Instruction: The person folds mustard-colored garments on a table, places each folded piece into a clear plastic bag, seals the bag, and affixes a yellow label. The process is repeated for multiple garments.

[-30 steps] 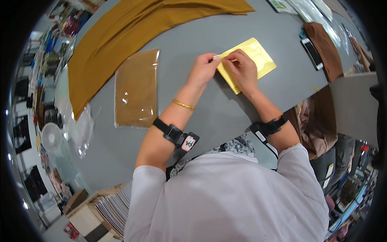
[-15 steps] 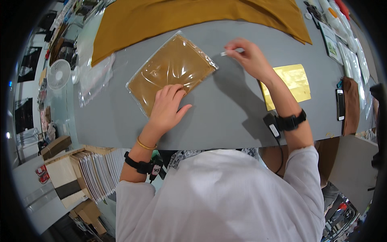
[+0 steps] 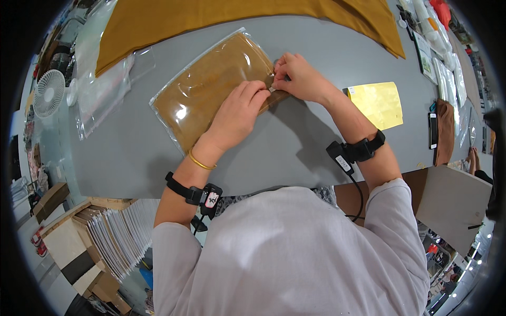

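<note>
A clear plastic bag [image 3: 205, 87] with folded mustard-brown fabric inside lies slanted on the grey table. My left hand [image 3: 240, 113] rests over its near right side, fingers bent together and pinching the bag near its right corner. My right hand [image 3: 296, 79] meets it there, thumb and fingertips closed on a small white sticker [image 3: 272, 89] that sits against the bag. The fingertips partly cover the sticker, so whether it is stuck down cannot be seen. To the right of my right forearm lies a yellow sticker sheet [image 3: 377, 105].
A large mustard cloth [image 3: 247, 11] spreads across the table's far side. Empty clear bags [image 3: 105, 89] lie at the left, near a white fan [image 3: 49, 94]. At the right are a phone [image 3: 432, 130], a brown cloth [image 3: 444, 131] and rolled clear plastic [image 3: 448, 79].
My right hand has come down and left with the white sticker to the bag's right corner. My left hand has slid up and right along the bag, its fingers now drawn together.
</note>
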A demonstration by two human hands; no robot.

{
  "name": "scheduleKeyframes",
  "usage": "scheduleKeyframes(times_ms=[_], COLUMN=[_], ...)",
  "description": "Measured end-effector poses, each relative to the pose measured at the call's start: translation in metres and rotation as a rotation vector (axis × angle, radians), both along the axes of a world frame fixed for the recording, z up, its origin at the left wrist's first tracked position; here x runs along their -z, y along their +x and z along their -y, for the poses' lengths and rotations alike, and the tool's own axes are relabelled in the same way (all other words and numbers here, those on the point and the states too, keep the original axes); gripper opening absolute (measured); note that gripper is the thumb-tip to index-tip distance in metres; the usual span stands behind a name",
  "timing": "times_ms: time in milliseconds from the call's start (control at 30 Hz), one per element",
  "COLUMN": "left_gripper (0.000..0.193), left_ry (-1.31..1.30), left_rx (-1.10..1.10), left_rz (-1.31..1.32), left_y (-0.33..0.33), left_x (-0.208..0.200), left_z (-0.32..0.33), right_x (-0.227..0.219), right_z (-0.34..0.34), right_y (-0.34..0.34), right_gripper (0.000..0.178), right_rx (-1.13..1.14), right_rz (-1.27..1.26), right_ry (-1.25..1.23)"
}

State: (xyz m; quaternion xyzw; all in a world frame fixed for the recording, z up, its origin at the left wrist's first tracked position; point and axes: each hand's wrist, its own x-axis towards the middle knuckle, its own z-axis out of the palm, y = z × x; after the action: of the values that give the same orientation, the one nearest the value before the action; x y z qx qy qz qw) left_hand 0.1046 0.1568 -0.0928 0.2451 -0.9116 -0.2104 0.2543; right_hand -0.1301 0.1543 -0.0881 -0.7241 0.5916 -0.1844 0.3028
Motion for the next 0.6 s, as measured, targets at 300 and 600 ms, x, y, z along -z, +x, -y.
scheduleKeyframes(times_ms=[300, 600], left_gripper=[0.032, 0.029], left_ry=[-0.118, -0.086], left_rx=[0.015, -0.095], left_rz=[0.079, 0.168], left_y=[0.001, 0.122], left_x=[0.011, -0.022], left_z=[-0.004, -0.079], right_x=[-0.024, 0.004], right_z=[-0.015, 0.010], right_y=[0.018, 0.074], right_gripper=[0.037, 0.075], right_rx=[0.246, -0.380], right_rz=[-0.384, -0.227], right_ry=[-0.235, -0.466])
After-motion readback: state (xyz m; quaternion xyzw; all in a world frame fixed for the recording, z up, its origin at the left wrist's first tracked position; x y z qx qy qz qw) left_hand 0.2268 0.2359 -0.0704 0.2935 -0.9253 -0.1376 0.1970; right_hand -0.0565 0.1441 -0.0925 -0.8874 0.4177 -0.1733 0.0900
